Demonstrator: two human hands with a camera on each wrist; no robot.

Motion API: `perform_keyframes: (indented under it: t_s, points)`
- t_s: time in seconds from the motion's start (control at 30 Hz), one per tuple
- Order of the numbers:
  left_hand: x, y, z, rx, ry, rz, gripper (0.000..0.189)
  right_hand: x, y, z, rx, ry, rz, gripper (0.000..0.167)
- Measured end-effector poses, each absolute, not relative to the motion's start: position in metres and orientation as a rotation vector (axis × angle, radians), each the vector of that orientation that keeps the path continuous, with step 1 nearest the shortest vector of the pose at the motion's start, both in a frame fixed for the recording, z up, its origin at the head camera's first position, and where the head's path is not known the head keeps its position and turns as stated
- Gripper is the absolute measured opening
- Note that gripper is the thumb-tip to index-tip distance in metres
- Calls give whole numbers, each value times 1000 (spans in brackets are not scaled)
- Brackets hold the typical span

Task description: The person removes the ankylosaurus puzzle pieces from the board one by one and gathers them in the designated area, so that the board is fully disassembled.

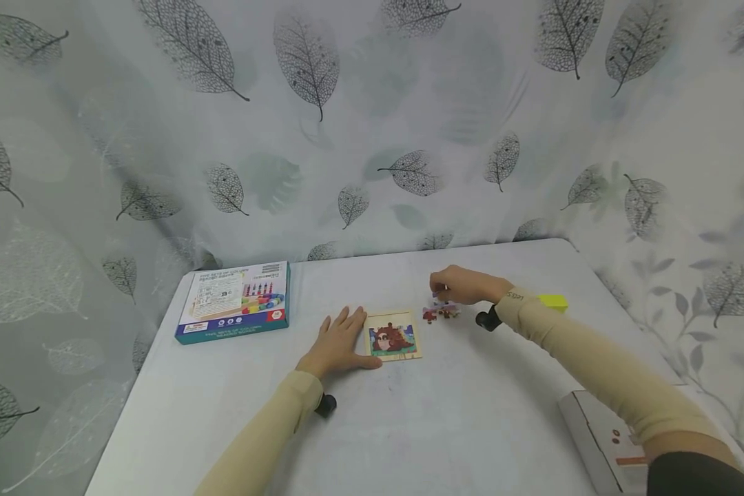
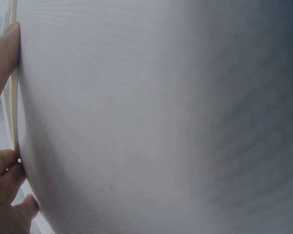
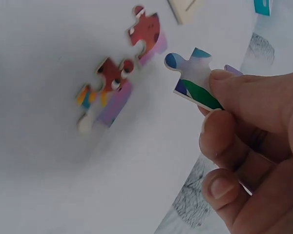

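Observation:
A square wooden puzzle tray (image 1: 403,357) lies mid-table, with a picture of a brown-red animal inside its pale rim. My left hand (image 1: 339,344) rests along the tray's left side, fingers spread and thumb near its lower edge. The left wrist view shows those fingertips (image 2: 10,44) against the wooden edge. To the right of the tray, my right hand (image 1: 461,284) pinches a jigsaw piece (image 3: 200,78) coloured white, green and blue between thumb and forefinger. Just below that hand on the table lie several loose brown and purple jigsaw pieces (image 3: 118,90).
A flat boxed bead set (image 1: 232,303) lies at the table's back left. Beyond the right forearm sits a bright yellow object (image 1: 553,302). A white box (image 1: 601,434) stands at the front right, partly under the right arm. Leaf-patterned cloth (image 1: 359,124) hangs behind the table.

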State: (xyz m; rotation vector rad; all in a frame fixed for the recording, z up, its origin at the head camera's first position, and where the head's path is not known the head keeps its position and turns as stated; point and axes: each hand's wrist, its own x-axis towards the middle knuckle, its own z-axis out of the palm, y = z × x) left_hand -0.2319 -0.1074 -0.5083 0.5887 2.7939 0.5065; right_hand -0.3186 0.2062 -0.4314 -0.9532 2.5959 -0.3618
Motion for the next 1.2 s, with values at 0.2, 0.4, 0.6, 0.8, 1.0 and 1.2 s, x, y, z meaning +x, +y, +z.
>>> perform_keyframes:
  t_s: [0.2,0.4,0.6,0.8,1.0,1.2]
  points:
    - [-233,-107,-511,582,2792,493,116,-320,230,-436,-911,2606,-351,10]
    - [-234,-107,-512,576,2797,496,117,-321,252,-444,-854,2584,-335,6]
    - [-234,-108,-512,571,2792,504,116,-322,266,-449,-827,2568,-334,5]
    - [-234,-108,-511,569,2781,486,117,-322,270,-455,-800,2558,-323,6]
    - [-234,-108,-510,568,2791,483,117,-324,268,-461,-754,2549,-340,8]
    - [-234,-107,-510,564,2787,480,116,-326,267,-467,-728,2558,-281,11]
